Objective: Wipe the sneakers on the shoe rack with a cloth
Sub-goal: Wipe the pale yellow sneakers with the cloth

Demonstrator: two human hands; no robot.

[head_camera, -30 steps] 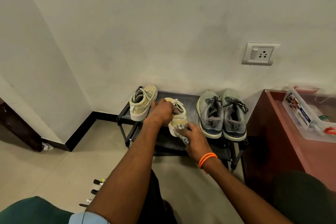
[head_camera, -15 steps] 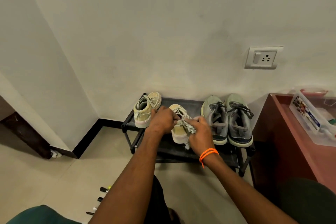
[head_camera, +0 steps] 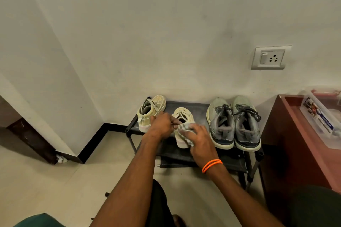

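A low black shoe rack [head_camera: 200,106] stands against the wall. On its top shelf a cream sneaker [head_camera: 184,114] sits in the middle, gripped at its collar by my left hand [head_camera: 162,125]. My right hand [head_camera: 200,139], with an orange band at the wrist, presses a grey-white cloth [head_camera: 184,129] against that sneaker's right side and heel. The second cream sneaker [head_camera: 150,111] stands at the rack's left end. A pair of grey sneakers [head_camera: 233,125] with dark laces sits at the right end.
A reddish-brown cabinet [head_camera: 295,134] stands right of the rack, with a clear plastic box [head_camera: 323,121] on top. A wall socket [head_camera: 270,58] is above the grey pair. Light tiled floor [head_camera: 55,190] lies to the left, a dark wooden door frame [head_camera: 29,142] beyond.
My right hand slid the cloth from the sneaker's heel up its side and now lies over the side and heel. My left hand stayed on the sneaker. The camera moved closer.
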